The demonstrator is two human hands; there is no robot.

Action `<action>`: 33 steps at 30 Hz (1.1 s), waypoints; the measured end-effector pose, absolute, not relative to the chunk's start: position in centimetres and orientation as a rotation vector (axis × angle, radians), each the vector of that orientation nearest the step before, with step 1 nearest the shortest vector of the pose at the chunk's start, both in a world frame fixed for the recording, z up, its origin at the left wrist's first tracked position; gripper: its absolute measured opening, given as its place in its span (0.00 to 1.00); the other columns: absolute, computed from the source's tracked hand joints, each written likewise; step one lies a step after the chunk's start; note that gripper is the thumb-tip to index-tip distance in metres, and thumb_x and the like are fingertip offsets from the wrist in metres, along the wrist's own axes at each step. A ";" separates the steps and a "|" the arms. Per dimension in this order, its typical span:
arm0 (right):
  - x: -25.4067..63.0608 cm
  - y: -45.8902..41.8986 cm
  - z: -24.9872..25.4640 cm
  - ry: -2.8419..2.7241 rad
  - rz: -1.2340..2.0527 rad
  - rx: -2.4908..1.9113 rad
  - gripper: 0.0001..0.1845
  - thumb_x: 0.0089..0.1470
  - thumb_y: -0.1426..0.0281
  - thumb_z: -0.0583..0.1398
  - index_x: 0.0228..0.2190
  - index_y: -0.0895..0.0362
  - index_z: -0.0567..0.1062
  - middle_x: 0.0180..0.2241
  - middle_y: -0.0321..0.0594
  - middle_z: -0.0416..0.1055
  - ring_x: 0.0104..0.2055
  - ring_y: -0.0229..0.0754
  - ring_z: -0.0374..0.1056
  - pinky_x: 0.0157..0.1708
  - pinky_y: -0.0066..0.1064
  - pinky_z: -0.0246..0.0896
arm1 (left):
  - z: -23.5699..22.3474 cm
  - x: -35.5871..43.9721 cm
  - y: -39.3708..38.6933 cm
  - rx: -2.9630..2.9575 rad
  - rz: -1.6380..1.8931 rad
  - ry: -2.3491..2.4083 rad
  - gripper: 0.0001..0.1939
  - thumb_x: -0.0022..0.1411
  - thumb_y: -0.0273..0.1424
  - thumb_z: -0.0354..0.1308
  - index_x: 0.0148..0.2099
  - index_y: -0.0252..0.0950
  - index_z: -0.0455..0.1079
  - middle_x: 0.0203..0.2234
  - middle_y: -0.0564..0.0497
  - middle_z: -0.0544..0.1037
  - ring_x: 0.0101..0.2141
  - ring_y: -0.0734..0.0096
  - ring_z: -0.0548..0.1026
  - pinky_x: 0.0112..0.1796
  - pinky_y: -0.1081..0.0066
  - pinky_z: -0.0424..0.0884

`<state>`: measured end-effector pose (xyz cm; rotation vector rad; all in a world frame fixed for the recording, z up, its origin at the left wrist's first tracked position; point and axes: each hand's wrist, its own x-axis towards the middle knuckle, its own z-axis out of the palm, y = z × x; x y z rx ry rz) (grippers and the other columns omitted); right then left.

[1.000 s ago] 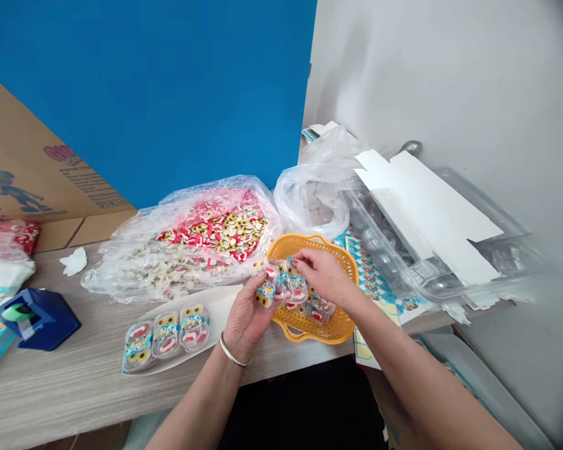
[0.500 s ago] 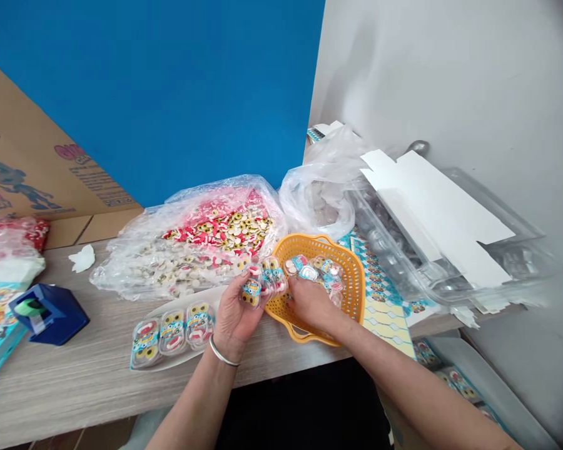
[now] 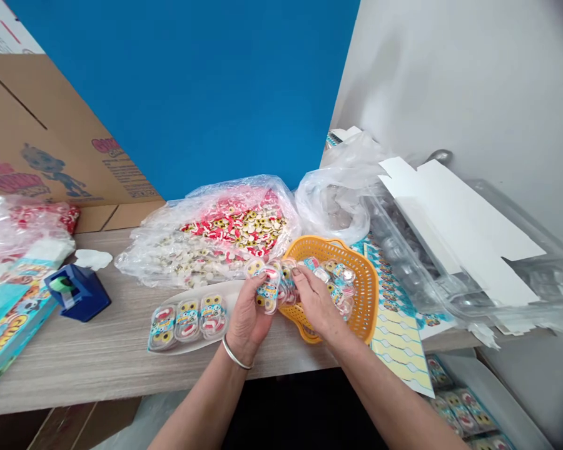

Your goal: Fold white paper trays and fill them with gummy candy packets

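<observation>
Several small clear candy packs (image 3: 268, 290) with blue labels are gripped in a row by my left hand (image 3: 249, 319), thumb on top. My right hand (image 3: 315, 301) has its fingers closed at the right end of that row, over the rim of the yellow plastic basket (image 3: 368, 294). More candy packs (image 3: 341, 284) lie loose inside the basket. Left of my left hand, a white box tray (image 3: 187, 349) on the table holds three packs (image 3: 187, 320) side by side, its right end partly hidden behind my hand.
A large open plastic bag of gummy candies (image 3: 234, 228) lies behind. A blue tape dispenser (image 3: 79, 292) stands left. At right are label sheets (image 3: 398, 337), clear plastic trays (image 3: 394, 244) and white cardboard (image 3: 469, 231). Filled trays (image 3: 464, 406) sit below the table edge.
My right hand has come up out of the basket to meet the row of packs in my left hand. The whole view has shifted, so things appear further right.
</observation>
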<state>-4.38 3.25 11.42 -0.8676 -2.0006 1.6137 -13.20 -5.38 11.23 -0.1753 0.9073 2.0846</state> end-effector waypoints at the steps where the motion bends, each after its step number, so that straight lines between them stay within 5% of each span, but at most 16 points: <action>1: -4.8 2.6 11.3 -1.931 1.691 -0.796 0.18 0.65 0.57 0.50 0.42 0.54 0.73 0.43 0.41 0.76 0.47 0.45 0.71 0.49 0.35 0.66 | 11.1 -13.3 -5.7 -0.141 2.108 0.935 0.09 0.53 0.26 0.66 0.39 0.35 0.75 0.31 0.52 0.82 0.34 0.66 0.80 0.40 0.68 0.77; 4: -6.4 0.7 10.6 -1.777 1.880 -0.715 0.37 0.55 0.54 0.63 0.60 0.55 0.62 0.58 0.47 0.70 0.58 0.47 0.68 0.57 0.38 0.63 | 10.9 -13.8 -6.9 -0.053 2.171 1.023 0.09 0.52 0.27 0.67 0.38 0.35 0.75 0.35 0.51 0.82 0.38 0.67 0.80 0.41 0.71 0.76; 7: -8.2 -0.8 9.9 -1.665 2.058 -0.720 0.58 0.46 0.58 0.71 0.68 0.57 0.47 0.64 0.50 0.63 0.62 0.49 0.65 0.60 0.41 0.62 | 11.2 -14.8 -8.3 -0.007 2.183 1.034 0.07 0.54 0.27 0.64 0.38 0.37 0.75 0.35 0.51 0.81 0.42 0.65 0.80 0.42 0.71 0.75; 13: -10.7 -3.0 9.2 -1.458 2.311 -0.860 0.54 0.48 0.62 0.68 0.68 0.57 0.48 0.61 0.50 0.68 0.59 0.47 0.69 0.57 0.38 0.67 | 11.7 -18.5 -12.7 0.099 2.176 1.254 0.15 0.61 0.30 0.63 0.52 0.39 0.75 0.52 0.47 0.78 0.57 0.60 0.73 0.53 0.68 0.71; 16: -11.2 -3.8 8.5 -1.551 2.274 -0.951 0.53 0.49 0.63 0.66 0.69 0.57 0.48 0.60 0.51 0.68 0.58 0.47 0.70 0.54 0.37 0.69 | 11.0 -21.3 -16.1 0.365 2.099 1.750 0.18 0.56 0.26 0.69 0.49 0.42 0.78 0.56 0.48 0.76 0.63 0.61 0.66 0.61 0.70 0.62; 19: -11.3 -4.4 7.3 -1.741 2.118 -1.018 0.54 0.47 0.63 0.67 0.69 0.58 0.50 0.60 0.51 0.69 0.57 0.48 0.70 0.55 0.38 0.68 | 9.6 -23.3 -19.1 0.935 1.682 2.182 0.17 0.55 0.28 0.70 0.48 0.42 0.79 0.54 0.47 0.77 0.63 0.55 0.65 0.67 0.59 0.53; 25: -11.1 -5.0 6.0 -1.998 1.705 -1.187 0.54 0.46 0.62 0.66 0.68 0.63 0.52 0.62 0.56 0.65 0.62 0.51 0.65 0.62 0.40 0.58 | 6.9 -24.1 -21.1 1.807 0.651 2.555 0.26 0.70 0.39 0.55 0.67 0.41 0.62 0.63 0.45 0.69 0.67 0.49 0.57 0.66 0.42 0.50; 33: -12.0 -6.1 6.7 -2.600 1.311 -1.163 0.47 0.51 0.69 0.59 0.69 0.67 0.49 0.64 0.62 0.61 0.64 0.55 0.62 0.61 0.42 0.56 | 5.6 -24.4 -21.1 1.851 0.470 2.492 0.28 0.67 0.40 0.58 0.67 0.42 0.62 0.64 0.45 0.67 0.67 0.45 0.58 0.64 0.37 0.52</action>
